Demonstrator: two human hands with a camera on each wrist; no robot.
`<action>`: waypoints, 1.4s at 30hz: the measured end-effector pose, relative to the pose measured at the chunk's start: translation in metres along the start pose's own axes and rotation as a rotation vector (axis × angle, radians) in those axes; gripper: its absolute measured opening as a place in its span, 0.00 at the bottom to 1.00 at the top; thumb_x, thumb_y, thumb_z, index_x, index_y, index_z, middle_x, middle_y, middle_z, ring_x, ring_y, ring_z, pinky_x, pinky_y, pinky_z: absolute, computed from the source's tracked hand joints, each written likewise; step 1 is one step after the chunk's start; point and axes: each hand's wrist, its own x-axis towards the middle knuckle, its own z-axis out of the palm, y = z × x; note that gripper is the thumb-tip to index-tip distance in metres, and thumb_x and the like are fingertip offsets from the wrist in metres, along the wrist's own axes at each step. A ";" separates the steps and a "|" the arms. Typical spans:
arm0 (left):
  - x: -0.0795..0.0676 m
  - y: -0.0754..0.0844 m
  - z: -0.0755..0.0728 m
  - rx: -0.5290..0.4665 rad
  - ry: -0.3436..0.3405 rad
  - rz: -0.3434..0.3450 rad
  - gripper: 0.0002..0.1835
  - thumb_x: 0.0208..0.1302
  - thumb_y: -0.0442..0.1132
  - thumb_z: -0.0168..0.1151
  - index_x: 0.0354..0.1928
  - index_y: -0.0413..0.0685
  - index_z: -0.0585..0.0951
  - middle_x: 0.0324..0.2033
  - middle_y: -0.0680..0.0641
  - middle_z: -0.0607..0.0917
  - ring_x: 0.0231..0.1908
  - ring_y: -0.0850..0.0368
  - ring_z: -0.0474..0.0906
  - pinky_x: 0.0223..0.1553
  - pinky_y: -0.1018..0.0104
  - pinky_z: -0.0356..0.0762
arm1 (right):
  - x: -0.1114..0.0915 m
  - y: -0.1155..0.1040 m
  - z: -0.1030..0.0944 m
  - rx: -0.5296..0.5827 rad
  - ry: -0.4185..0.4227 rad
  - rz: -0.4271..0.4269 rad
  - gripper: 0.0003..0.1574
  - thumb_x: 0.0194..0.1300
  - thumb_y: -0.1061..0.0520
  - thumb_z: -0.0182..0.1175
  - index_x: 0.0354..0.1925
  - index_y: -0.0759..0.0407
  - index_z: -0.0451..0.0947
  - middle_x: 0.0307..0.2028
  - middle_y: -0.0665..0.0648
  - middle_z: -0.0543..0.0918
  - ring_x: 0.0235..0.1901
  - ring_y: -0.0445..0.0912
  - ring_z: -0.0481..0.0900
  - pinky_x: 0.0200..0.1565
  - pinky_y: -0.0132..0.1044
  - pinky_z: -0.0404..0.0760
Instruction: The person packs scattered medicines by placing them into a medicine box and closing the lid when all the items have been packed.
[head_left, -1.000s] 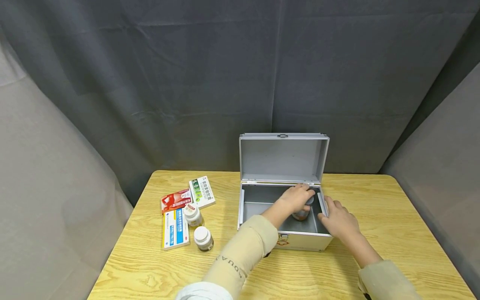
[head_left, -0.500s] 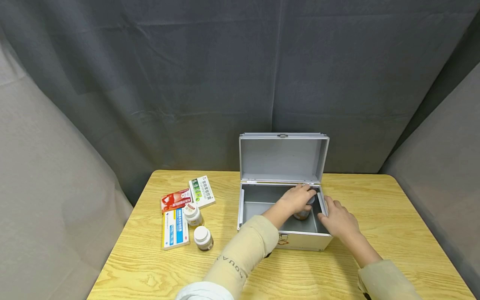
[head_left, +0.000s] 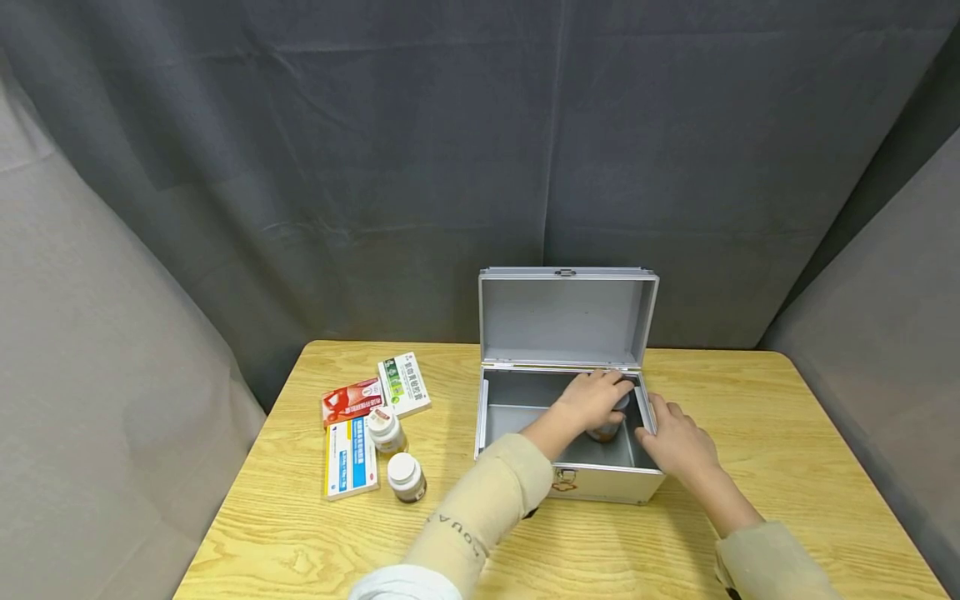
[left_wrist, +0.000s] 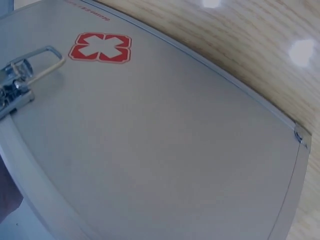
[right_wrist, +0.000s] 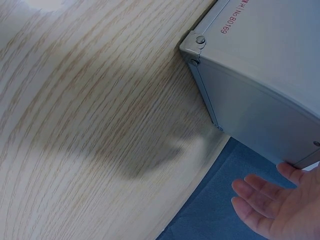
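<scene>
1. My left hand (head_left: 594, 402) reaches down inside the case, its fingers curved over the grey cap of one small round jar (head_left: 604, 433), gripping it from above near the right wall.
2. My right hand (head_left: 684, 443) lies at that wall's rim, fingers loosely extended and slightly spread, pinching nothing.
3. There is one boxy case (head_left: 618, 485) of smooth silvery panels edged in metal strips, its single hinged lid (head_left: 564, 321) raised. Its front carries one wire-loop latch (left_wrist: 20, 75) and one red-and-white cross emblem (left_wrist: 100, 47).
4. Well to the left lie three flat cardboard boxes: one red (head_left: 352, 402), one green-and-white (head_left: 405, 383), one blue-and-white (head_left: 352, 457).
5. Near them stand two squat, round white-capped bottles, the upper (head_left: 386, 431) and the lower (head_left: 407, 477).
6. Everything sits on one pale wood-grain table (head_left: 787, 467) before creased dark grey cloth (head_left: 375, 167).
</scene>
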 end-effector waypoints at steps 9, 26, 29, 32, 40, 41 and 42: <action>-0.010 -0.007 -0.011 0.055 -0.004 0.082 0.32 0.62 0.61 0.48 0.67 0.66 0.58 0.64 0.59 0.61 0.64 0.61 0.57 0.61 0.63 0.60 | 0.001 0.001 0.001 -0.001 -0.008 0.005 0.42 0.63 0.44 0.47 0.66 0.66 0.50 0.55 0.77 0.64 0.50 0.71 0.67 0.40 0.62 0.70; -0.048 -0.041 -0.017 0.142 0.081 0.155 0.33 0.62 0.62 0.45 0.69 0.68 0.54 0.68 0.56 0.55 0.67 0.56 0.51 0.64 0.53 0.53 | -0.001 0.001 0.001 0.008 0.031 -0.009 0.40 0.62 0.46 0.49 0.65 0.66 0.52 0.53 0.77 0.66 0.49 0.70 0.68 0.38 0.61 0.71; -0.055 -0.047 -0.015 0.141 0.068 0.133 0.34 0.62 0.63 0.44 0.69 0.68 0.53 0.69 0.56 0.54 0.67 0.56 0.50 0.65 0.52 0.51 | 0.000 0.002 0.001 0.006 0.038 -0.010 0.40 0.61 0.46 0.49 0.64 0.66 0.52 0.53 0.77 0.66 0.49 0.71 0.68 0.39 0.61 0.71; -0.062 -0.053 -0.015 0.146 0.053 0.113 0.35 0.62 0.64 0.43 0.69 0.68 0.52 0.69 0.56 0.53 0.68 0.56 0.48 0.65 0.52 0.49 | 0.000 0.002 0.002 0.005 0.047 -0.013 0.40 0.61 0.46 0.50 0.64 0.65 0.52 0.53 0.77 0.66 0.50 0.71 0.68 0.40 0.62 0.71; -0.083 -0.066 -0.015 0.145 0.093 0.101 0.34 0.62 0.65 0.42 0.69 0.66 0.54 0.69 0.54 0.54 0.68 0.55 0.49 0.65 0.52 0.48 | 0.000 0.002 0.002 0.009 0.052 -0.019 0.40 0.61 0.46 0.49 0.64 0.66 0.52 0.54 0.77 0.65 0.50 0.71 0.67 0.41 0.62 0.70; -0.086 -0.068 -0.015 0.141 0.097 0.099 0.34 0.62 0.65 0.42 0.69 0.66 0.54 0.69 0.54 0.54 0.68 0.55 0.49 0.65 0.52 0.48 | 0.000 0.002 0.002 0.010 0.053 -0.020 0.40 0.61 0.46 0.49 0.64 0.66 0.52 0.54 0.77 0.65 0.50 0.71 0.67 0.41 0.62 0.70; -0.089 -0.070 -0.014 0.136 0.102 0.097 0.34 0.62 0.65 0.42 0.69 0.66 0.54 0.69 0.54 0.54 0.68 0.55 0.49 0.65 0.52 0.48 | 0.000 0.002 0.002 0.011 0.054 -0.022 0.40 0.61 0.46 0.49 0.64 0.66 0.52 0.54 0.77 0.65 0.50 0.71 0.67 0.41 0.62 0.70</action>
